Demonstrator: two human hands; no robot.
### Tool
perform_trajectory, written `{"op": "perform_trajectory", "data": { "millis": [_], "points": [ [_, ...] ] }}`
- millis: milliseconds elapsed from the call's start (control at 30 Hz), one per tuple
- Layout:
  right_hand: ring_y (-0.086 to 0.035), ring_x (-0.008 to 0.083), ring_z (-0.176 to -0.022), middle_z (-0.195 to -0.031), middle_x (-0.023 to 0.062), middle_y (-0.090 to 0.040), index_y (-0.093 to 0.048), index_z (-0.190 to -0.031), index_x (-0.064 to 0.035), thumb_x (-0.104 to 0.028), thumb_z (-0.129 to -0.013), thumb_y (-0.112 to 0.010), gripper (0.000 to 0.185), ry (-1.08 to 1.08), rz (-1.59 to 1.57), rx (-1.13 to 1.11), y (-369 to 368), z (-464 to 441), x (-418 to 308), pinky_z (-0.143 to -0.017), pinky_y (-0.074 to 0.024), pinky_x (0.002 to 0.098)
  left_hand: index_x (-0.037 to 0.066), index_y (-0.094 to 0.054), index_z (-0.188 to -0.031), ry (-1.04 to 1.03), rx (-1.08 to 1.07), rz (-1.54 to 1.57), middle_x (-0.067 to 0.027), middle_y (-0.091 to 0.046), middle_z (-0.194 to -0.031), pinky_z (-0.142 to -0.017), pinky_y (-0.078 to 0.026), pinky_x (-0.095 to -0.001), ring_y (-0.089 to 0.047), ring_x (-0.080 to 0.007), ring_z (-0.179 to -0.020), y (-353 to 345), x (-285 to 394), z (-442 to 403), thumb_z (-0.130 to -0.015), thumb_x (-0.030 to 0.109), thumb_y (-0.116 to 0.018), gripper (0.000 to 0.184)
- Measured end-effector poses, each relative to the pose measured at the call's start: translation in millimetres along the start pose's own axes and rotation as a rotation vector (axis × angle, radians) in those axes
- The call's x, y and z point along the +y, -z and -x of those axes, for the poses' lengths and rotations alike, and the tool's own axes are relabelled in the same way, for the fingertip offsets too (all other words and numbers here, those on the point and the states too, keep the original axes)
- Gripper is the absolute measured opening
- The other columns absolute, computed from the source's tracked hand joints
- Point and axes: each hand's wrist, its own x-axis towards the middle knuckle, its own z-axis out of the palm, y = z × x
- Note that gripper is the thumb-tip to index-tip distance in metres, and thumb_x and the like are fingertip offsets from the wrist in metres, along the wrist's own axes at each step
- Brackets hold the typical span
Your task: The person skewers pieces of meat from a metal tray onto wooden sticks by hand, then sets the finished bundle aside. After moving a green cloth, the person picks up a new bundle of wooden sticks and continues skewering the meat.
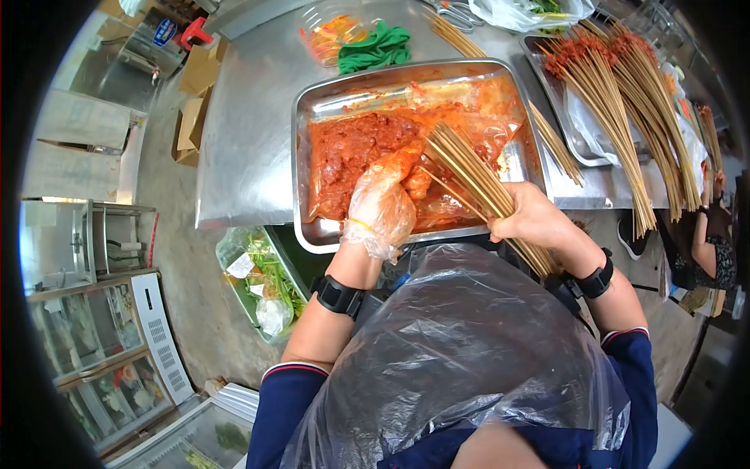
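My left hand (383, 199), in a clear plastic glove stained with red marinade, is over a steel tray (301, 227). Its fingers are closed around a piece of red marinated meat (418, 184). A mass of the same meat (355, 152) covers the tray's left side, on a plastic sheet. At the tray's front right, my bare right hand (531, 215) grips a bundle of bamboo skewers (469, 168). One skewer stands apart from the bundle, its tip close to my left fingers. Whether that tip is in the meat is hidden.
Loaded meat skewers (601, 102) lie on another tray (539, 66) at the right, handles past the table edge. Loose skewers (555, 144) lie beside my tray. Behind it are a green cloth (375, 48) and scissors (455, 14). A vegetable crate (266, 285) stands below left. Another person's arm (703, 242) shows far right.
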Motion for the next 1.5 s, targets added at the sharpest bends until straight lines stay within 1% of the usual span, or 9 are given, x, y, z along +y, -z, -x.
{"op": "perform_trajectory", "data": {
  "millis": [500,667,1000,1067,1200,1267,1333,1367,1500],
  "points": [
    [-0.055,0.0085,-0.060,-0.068,0.0018,-0.057,-0.056,-0.082,0.0015,-0.001,-0.068,-0.060,0.015,0.027,-0.093,-0.007,1,-3,2,-0.057,-0.0448,0.0234,-0.004,-0.054,-0.110,0.167,-0.027,-0.107,-0.0130,-0.061,-0.099,-0.072,-0.053,-0.0310,-0.061,-0.0208,-0.081,4,-20,2,-0.088,0.011,-0.055,0.026],
    [-0.054,0.0064,-0.075,-0.081,0.0009,-0.059,-0.058,-0.092,-0.0022,-0.004,-0.074,-0.062,0.019,0.197,-0.075,-0.008,4,3,-2,-0.067,-0.0446,0.0232,-0.002,-0.055,-0.108,0.144,0.031,-0.119,-0.0123,-0.061,-0.100,-0.076,-0.055,-0.0368,-0.062,-0.0229,-0.088,8,-20,-1,-0.088,0.013,-0.055,0.025],
    [-0.060,0.0173,-0.097,-0.102,0.0076,-0.059,-0.050,-0.111,-0.0009,-0.005,-0.085,-0.054,0.027,0.112,-0.237,-0.190,14,6,1,-0.075,-0.0533,0.0301,0.002,-0.054,-0.104,0.078,0.046,-0.190,-0.0049,-0.057,-0.085,-0.060,-0.046,-0.0246,-0.051,-0.0109,-0.065,-9,-15,-7,-0.087,0.008,-0.056,0.018],
    [-0.060,0.0170,-0.097,-0.103,0.0078,-0.059,-0.050,-0.111,-0.0010,-0.004,-0.084,-0.054,0.027,0.121,-0.219,-0.210,12,7,0,-0.076,-0.0531,0.0302,0.000,-0.055,-0.104,-0.215,0.082,-0.716,-0.0031,-0.056,-0.088,-0.062,-0.045,-0.0223,-0.051,-0.0090,-0.071,-1,-1,-9,-0.085,0.002,-0.057,0.019],
    [-0.059,0.0162,-0.097,-0.102,0.0071,-0.058,-0.051,-0.109,-0.0008,-0.004,-0.083,-0.053,0.027,0.129,-0.205,-0.234,14,2,6,-0.080,-0.0524,0.0305,0.000,-0.060,-0.096,-0.320,0.165,-0.872,0.0003,-0.058,-0.081,-0.064,-0.045,-0.0216,-0.049,-0.0061,-0.074,19,26,-19,-0.084,0.004,-0.059,0.013],
    [-0.059,0.0156,-0.096,-0.101,0.0067,-0.058,-0.051,-0.109,-0.0008,-0.004,-0.082,-0.053,0.027,0.138,-0.227,-0.222,17,1,9,-0.080,-0.0520,0.0305,0.001,-0.061,-0.095,-0.420,0.152,-1.082,-0.0056,-0.060,-0.075,-0.064,-0.047,-0.0286,-0.055,-0.0137,-0.070,22,33,-22,-0.080,0.007,-0.062,0.016],
    [-0.059,0.0150,-0.096,-0.101,0.0063,-0.058,-0.051,-0.109,-0.0008,-0.005,-0.081,-0.053,0.028,0.148,-0.246,-0.212,17,1,9,-0.081,-0.0517,0.0305,0.003,-0.061,-0.096,-0.662,0.032,-2.001,-0.0153,-0.059,-0.077,-0.066,-0.048,-0.0391,-0.058,-0.0292,-0.072,14,38,-22,-0.075,0.011,-0.065,0.023],
    [-0.059,0.0142,-0.093,-0.100,0.0059,-0.058,-0.053,-0.107,-0.0009,-0.005,-0.080,-0.054,0.027,0.161,-0.229,-0.199,17,1,9,-0.080,-0.0510,0.0292,0.004,-0.062,-0.093,-0.554,0.052,-2.058,-0.0207,-0.057,-0.082,-0.070,-0.047,-0.0462,-0.057,-0.0392,-0.079,6,34,-17,-0.073,0.015,-0.064,0.022],
    [-0.059,0.0113,-0.082,-0.091,0.0044,-0.059,-0.056,-0.100,-0.0010,-0.005,-0.077,-0.057,0.024,0.219,-0.141,-0.125,13,3,8,-0.073,-0.0490,0.0249,0.005,-0.058,-0.085,-0.416,0.066,-2.280,-0.0181,-0.056,-0.081,-0.070,-0.046,-0.0468,-0.057,-0.0374,-0.081,-3,29,-20,-0.073,0.014,-0.065,0.017]
  ]
}}
